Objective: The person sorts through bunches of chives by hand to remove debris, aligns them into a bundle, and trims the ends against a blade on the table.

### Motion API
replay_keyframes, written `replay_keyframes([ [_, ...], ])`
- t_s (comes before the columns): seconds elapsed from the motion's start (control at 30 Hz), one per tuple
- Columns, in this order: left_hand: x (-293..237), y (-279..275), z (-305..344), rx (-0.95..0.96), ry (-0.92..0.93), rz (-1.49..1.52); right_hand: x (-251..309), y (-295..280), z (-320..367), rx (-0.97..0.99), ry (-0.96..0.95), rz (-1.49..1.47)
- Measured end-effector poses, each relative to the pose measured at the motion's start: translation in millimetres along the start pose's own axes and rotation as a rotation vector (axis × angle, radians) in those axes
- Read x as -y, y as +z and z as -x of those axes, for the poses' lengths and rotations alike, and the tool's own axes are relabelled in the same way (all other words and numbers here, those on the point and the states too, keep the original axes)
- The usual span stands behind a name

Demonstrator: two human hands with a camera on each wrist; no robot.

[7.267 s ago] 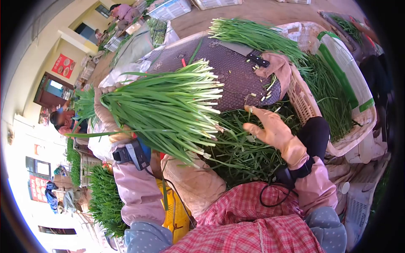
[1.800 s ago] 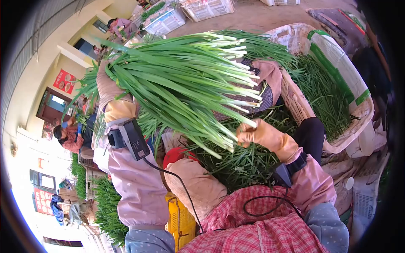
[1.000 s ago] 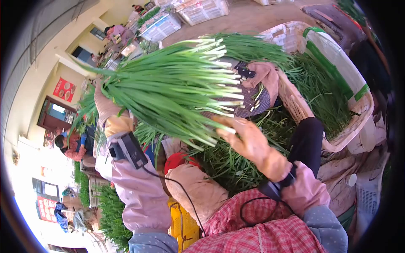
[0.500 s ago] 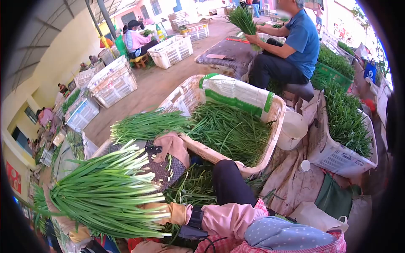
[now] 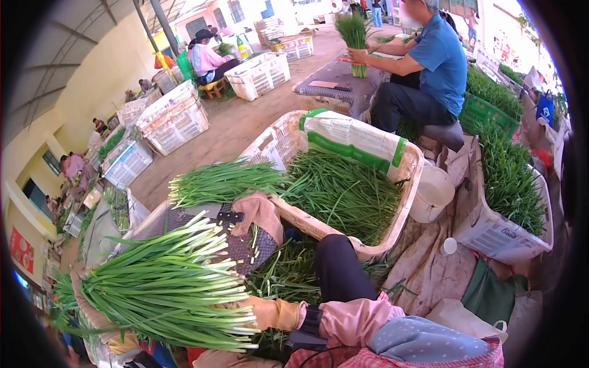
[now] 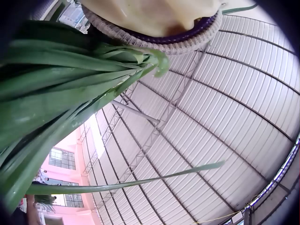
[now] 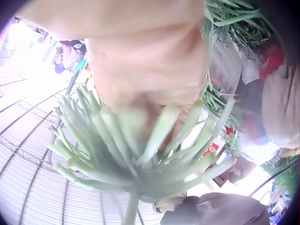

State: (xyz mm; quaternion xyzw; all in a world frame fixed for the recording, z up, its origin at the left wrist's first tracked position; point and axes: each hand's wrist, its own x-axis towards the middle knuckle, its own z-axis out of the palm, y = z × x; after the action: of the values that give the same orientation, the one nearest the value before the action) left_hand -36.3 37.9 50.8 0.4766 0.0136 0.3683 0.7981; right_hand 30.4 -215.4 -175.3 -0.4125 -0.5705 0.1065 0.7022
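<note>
My gloved left hand [image 5: 91, 306] grips a large bunch of garlic chives [image 5: 159, 285] round its leafy part, at the lower left of the head view. The white stem ends fan out to the right. In the left wrist view, the glove [image 6: 150, 18] is above the gathered leaves [image 6: 61, 89]. My gloved right hand [image 5: 265, 311] reaches in behind the stem ends, and its fingers are hidden there. The right wrist view shows that glove [image 7: 145, 65] against the blurred stems [image 7: 140, 154]; I cannot tell whether its fingers are curled round any.
Beyond the bunch, a knife [image 5: 230, 216] and a brown cloth [image 5: 261, 214] lie on a textured mat [image 5: 257, 254] with cut stem bits. More chives [image 5: 224, 183] lie behind, beside a crate [image 5: 334, 232] of greens. A person in blue [image 5: 438, 67] sits further back.
The head view has swung right, bringing the crate and seated person into sight. My right hand, earlier apart from the bunch, then touching its stem ends, is now behind them. My left hand keeps its grip.
</note>
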Motion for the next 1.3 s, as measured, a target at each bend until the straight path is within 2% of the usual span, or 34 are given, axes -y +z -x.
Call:
replay_keyframes([
  [0.07, -4, 5, 5, -0.098, -0.028, 0.052, 6, -2, 11, -0.175, 0.525, -1.141],
  [0.1, -7, 1, 4, -0.104, -0.027, 0.052, 5, 3, 20, -0.383, 0.553, -1.104],
  [0.13, -11, -3, 2, -0.095, 0.001, 0.052, 5, -3, 30, -0.380, 0.557, -1.104],
  [0.2, -14, -9, -1, -0.089, 0.024, 0.055, 5, -23, 56, -0.248, 0.818, -1.028],
  [0.27, -14, -10, -2, -0.110, 0.110, -0.021, 10, -42, 67, 0.134, 1.086, -0.036],
  [0.3, -11, -3, 1, -0.119, 0.116, -0.022, 25, -51, 68, 0.281, 1.007, 0.441],
  [0.33, -11, 2, 7, -0.021, 0.215, -0.315, 41, -50, 66, 0.361, 1.031, 0.765],
  [0.37, -17, 5, 14, 0.053, 0.312, -0.632, 62, -57, 54, 0.414, 0.963, 0.899],
  [0.43, -20, 3, 13, -0.018, 0.441, -0.822, 52, -72, 43, 0.191, 0.593, 0.796],
  [0.47, -22, 2, 17, 0.051, 0.528, -0.927, 52, -78, 25, 0.083, 0.707, 0.388],
  [0.5, -22, 2, 18, 0.140, 0.608, -1.020, 47, -78, 2, 0.016, 0.651, -0.017],
  [0.57, -19, -2, 5, -0.013, -0.033, 0.103, 31, -63, -15, -0.094, 0.529, -0.690],
  [0.6, -15, -6, -1, -0.021, -0.018, 0.087, 29, -53, -31, -0.124, 0.444, -0.966],
  [0.63, -9, -9, -8, 0.065, -0.017, 0.084, 43, -41, -37, -0.185, 0.456, -0.997],
  [0.67, -7, -12, -8, 0.149, -0.018, 0.085, 49, -45, -40, -0.039, 0.505, -1.014],
  [0.73, -4, -5, 0, 0.137, -0.032, 0.125, 56, -43, -59, 0.008, 0.589, -0.669],
  [0.77, -4, -3, 2, 0.146, -0.048, 0.177, 17, -36, -47, -0.065, 0.710, -0.468],
  [0.8, -5, -10, 0, 0.145, -0.056, 0.158, 28, -22, -39, -0.165, 0.409, -0.650],
  [0.87, -2, -32, -6, 0.319, -0.027, 0.250, 55, -6, -32, -0.344, 0.543, -0.995],
  [0.9, -7, -39, 2, 0.106, 0.025, 0.122, 27, -23, -16, -0.156, 0.874, -0.423],
  [0.93, -12, -53, 1, 0.103, 0.031, 0.117, 9, -38, 3, -0.163, 0.886, -0.055],
  [1.0, -22, -68, -2, 0.051, -0.023, 0.111, -2, -49, 4, -0.464, 0.574, -0.230],
  [1.03, -20, -74, 1, 0.111, -0.048, 0.155, 2, -50, 10, -0.468, 0.512, -0.160],
  [1.07, -20, -79, 1, 0.110, -0.057, 0.147, 36, -49, -20, -0.475, 0.450, -0.085],
  [1.13, -18, -89, -4, 0.232, -0.062, 0.119, 35, -53, -51, -0.137, 0.544, 0.098],
  [1.17, -12, -63, 6, -0.014, -0.015, 0.091, 40, -54, -68, -0.020, 0.543, 0.182],
  [1.2, -11, -53, 7, -0.006, -0.014, 0.085, 42, -55, -79, 0.102, 0.538, 0.266],
  [1.27, -14, -44, 11, -0.194, -0.002, 0.041, 39, -49, -87, 0.063, 0.477, 0.164],
  [1.3, -14, -40, 15, -0.111, 0.047, 0.050, 38, -46, -88, 0.024, 0.429, 0.064],
])
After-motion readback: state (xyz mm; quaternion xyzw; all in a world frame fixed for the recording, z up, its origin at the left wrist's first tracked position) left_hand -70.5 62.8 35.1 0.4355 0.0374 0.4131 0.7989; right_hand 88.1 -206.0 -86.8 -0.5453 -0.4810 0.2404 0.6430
